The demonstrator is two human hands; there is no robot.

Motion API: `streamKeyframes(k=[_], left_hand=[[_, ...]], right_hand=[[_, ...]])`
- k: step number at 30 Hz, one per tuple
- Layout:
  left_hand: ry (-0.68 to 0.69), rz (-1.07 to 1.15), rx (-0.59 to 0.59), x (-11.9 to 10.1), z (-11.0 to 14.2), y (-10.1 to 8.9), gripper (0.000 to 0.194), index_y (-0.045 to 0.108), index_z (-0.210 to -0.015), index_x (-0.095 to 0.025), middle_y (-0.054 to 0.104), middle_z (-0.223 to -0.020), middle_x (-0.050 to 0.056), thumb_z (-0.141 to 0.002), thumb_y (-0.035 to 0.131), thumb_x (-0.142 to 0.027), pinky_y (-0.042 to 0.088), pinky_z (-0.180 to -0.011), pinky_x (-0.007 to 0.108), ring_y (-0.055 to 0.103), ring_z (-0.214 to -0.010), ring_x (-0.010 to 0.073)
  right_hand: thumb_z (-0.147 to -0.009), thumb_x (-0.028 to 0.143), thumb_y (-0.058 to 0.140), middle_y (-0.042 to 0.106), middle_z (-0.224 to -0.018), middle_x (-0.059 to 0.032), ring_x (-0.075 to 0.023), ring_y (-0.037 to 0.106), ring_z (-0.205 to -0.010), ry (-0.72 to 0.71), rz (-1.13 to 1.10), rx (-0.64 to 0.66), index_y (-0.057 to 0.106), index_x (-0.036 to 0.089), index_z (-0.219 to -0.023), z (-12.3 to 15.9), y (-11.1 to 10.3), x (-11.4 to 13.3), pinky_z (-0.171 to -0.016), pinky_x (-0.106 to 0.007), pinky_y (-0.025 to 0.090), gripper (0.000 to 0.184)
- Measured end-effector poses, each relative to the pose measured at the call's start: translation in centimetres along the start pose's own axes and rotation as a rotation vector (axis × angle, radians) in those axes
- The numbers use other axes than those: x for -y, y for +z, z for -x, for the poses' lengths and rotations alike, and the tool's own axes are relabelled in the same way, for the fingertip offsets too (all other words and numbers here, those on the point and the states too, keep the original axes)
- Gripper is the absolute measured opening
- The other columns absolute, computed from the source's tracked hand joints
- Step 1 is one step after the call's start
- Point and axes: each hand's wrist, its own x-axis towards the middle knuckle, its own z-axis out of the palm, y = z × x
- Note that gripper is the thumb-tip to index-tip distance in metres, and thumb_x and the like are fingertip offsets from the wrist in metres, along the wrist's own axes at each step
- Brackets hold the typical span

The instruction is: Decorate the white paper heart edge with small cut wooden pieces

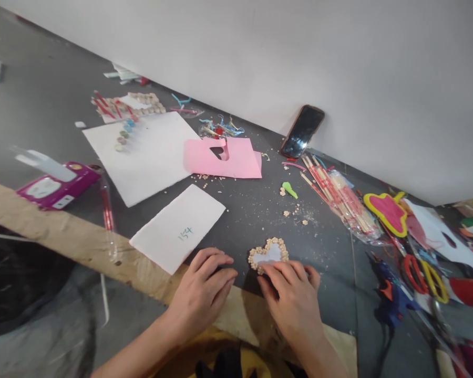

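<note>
A small heart-shaped piece (268, 253), pale in the middle and rimmed with tiny beige beads, lies on the dark table (256, 210) near the front edge. My right hand (294, 299) rests just below it, fingers stretched out flat and fingertips touching the heart's lower edge. My left hand (203, 291) lies palm down on the table to the heart's left, fingers extended, holding nothing, beside a white card (178, 227) marked with green numbers.
A pink sheet (224, 157) with a heart cut-out, a large white sheet (145, 152), loose beads (295, 210), a bag of sticks (342, 199), a phone (302, 131) leaning on the wall, scissors (425, 273), a blue glue gun (390, 296), a purple box (57, 185).
</note>
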Motion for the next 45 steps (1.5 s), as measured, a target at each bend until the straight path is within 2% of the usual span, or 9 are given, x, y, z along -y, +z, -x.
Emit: streamKeyframes(k=[5, 10, 15, 21, 26, 30, 32, 37, 45], left_hand=[[0.003, 0.022, 0.000, 0.0, 0.0, 0.0, 0.017, 0.064, -0.092, -0.019, 0.059, -0.101, 0.007, -0.085, 0.050, -0.011, 0.047, -0.088, 0.041, 0.049, -0.101, 0.0223], [0.038, 0.045, -0.046, 0.3, 0.1, 0.3, 0.017, 0.064, -0.094, -0.020, 0.059, -0.100, 0.007, -0.085, 0.052, -0.011, 0.046, -0.087, 0.040, 0.048, -0.102, 0.0224], [0.015, 0.025, -0.019, 0.1, 0.1, 0.3, 0.016, 0.064, -0.092, -0.019, 0.060, -0.099, 0.007, -0.084, 0.053, -0.010, 0.045, -0.089, 0.041, 0.048, -0.102, 0.0224], [-0.003, 0.028, -0.025, -0.2, -0.1, 0.1, 0.017, 0.064, -0.090, -0.018, 0.060, -0.098, 0.007, -0.085, 0.051, -0.009, 0.045, -0.087, 0.040, 0.048, -0.101, 0.0225], [0.003, 0.038, -0.029, -0.2, -0.3, 0.0, 0.016, 0.064, -0.090, -0.017, 0.060, -0.098, 0.007, -0.085, 0.051, -0.009, 0.045, -0.088, 0.041, 0.047, -0.101, 0.0226], [0.003, 0.044, -0.021, -0.4, -0.2, -0.2, 0.016, 0.064, -0.090, -0.017, 0.059, -0.098, 0.008, -0.085, 0.051, -0.008, 0.045, -0.087, 0.040, 0.047, -0.102, 0.0228], [0.006, 0.047, -0.014, -0.4, -0.2, -0.2, 0.015, 0.064, -0.090, -0.017, 0.059, -0.098, 0.008, -0.085, 0.052, -0.009, 0.045, -0.087, 0.040, 0.047, -0.102, 0.0230], [0.016, 0.045, 0.015, -0.3, -0.3, -0.2, 0.015, 0.064, -0.091, -0.017, 0.059, -0.099, 0.008, -0.085, 0.052, -0.009, 0.045, -0.087, 0.040, 0.046, -0.103, 0.0234], [0.015, 0.026, 0.009, -0.1, -0.1, 0.0, 0.015, 0.064, -0.091, -0.017, 0.059, -0.099, 0.008, -0.085, 0.052, -0.009, 0.045, -0.088, 0.041, 0.046, -0.103, 0.0233]], right_hand=[[-0.083, 0.033, 0.057, 0.069, -0.086, -0.0016, -0.0182, 0.057, -0.083, -0.019, 0.032, -0.046, 0.065, 0.025, -0.097, 0.0, -1.1, -1.1, -0.082, -0.037, 0.030, 0.018], [-0.087, 0.037, 0.049, 0.067, -0.095, -0.0058, -0.0209, 0.055, -0.090, 0.081, 0.076, -0.143, 0.064, 0.021, -0.103, -2.5, -2.8, -7.4, -0.083, -0.034, 0.039, 0.027], [-0.086, 0.033, 0.049, 0.067, -0.099, -0.0046, -0.0204, 0.057, -0.091, 0.188, 0.039, 0.078, 0.063, 0.021, -0.102, -6.6, -1.8, -10.9, -0.080, -0.033, 0.042, 0.024], [-0.082, 0.036, 0.055, 0.068, -0.092, -0.0044, -0.0254, 0.055, -0.091, 0.201, 0.110, 0.103, 0.067, 0.025, -0.092, -9.5, 0.9, -9.5, -0.074, -0.038, 0.038, 0.019], [-0.084, 0.030, 0.053, 0.069, -0.090, -0.0040, -0.0241, 0.057, -0.090, 0.191, 0.111, 0.062, 0.067, 0.024, -0.088, -9.6, 0.5, -9.0, -0.075, -0.038, 0.038, 0.016], [-0.086, 0.028, 0.049, 0.068, -0.096, -0.0032, -0.0174, 0.058, -0.091, 0.130, 0.039, -0.011, 0.063, 0.022, -0.100, -6.6, -1.3, -7.4, -0.079, -0.031, 0.041, 0.020], [-0.087, 0.026, 0.050, 0.068, -0.094, -0.0041, -0.0166, 0.058, -0.089, 0.005, -0.052, -0.113, 0.063, 0.021, -0.100, -4.2, -2.0, -6.1, -0.080, -0.031, 0.042, 0.019], [-0.085, 0.019, 0.055, 0.069, -0.087, -0.0007, -0.0164, 0.056, -0.085, -0.062, -0.110, -0.132, 0.063, 0.024, -0.097, 0.9, -1.4, -2.4, -0.083, -0.034, 0.035, 0.016], [-0.085, 0.019, 0.055, 0.070, -0.078, 0.0021, -0.0173, 0.056, -0.086, 0.020, -0.108, -0.092, 0.060, 0.025, -0.096, 1.5, 0.4, -1.0, -0.091, -0.039, 0.024, 0.013]])
